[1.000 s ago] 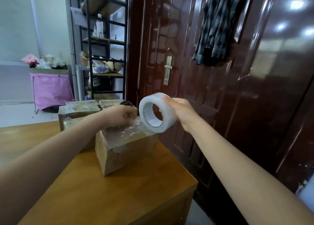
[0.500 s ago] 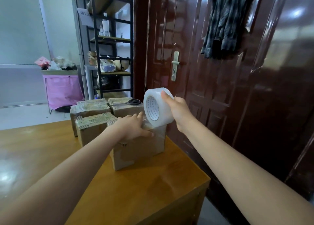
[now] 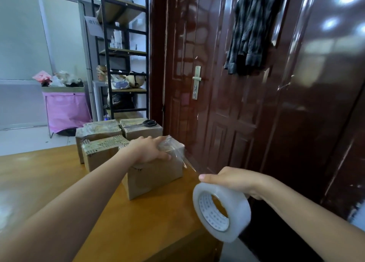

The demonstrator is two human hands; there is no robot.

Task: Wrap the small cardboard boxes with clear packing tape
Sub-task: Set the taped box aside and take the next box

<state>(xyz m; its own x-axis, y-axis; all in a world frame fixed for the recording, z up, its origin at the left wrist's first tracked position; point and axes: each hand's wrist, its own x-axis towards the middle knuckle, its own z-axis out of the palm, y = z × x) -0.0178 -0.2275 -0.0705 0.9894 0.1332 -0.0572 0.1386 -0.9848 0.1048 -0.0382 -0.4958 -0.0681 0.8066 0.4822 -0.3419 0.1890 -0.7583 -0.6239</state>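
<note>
Left hand [image 3: 147,150] lies flat on top of the front cardboard box [image 3: 155,175], fingers straight and close together, pressing the clear tape down onto the lid. That box sits at the near right of the wooden table [image 3: 138,222], close to its edge. Right hand [image 3: 235,180] is off to the right and nearer the camera, below the box top, thumb over the outer face of the tape roll [image 3: 221,212]; the other fingers curl behind it and I can't quite see them. A taut strip of tape [image 3: 184,161] runs from the box's top right corner down towards that thumb, so the roll lies right of and below the holding hand, and the strip looks set to go down the box's right side. Plain matte brown card, glossy crinkled film, white core inside the roll. Behind stand more wrapped boxes [image 3: 102,141], with scissors [image 3: 147,123] on one
</note>
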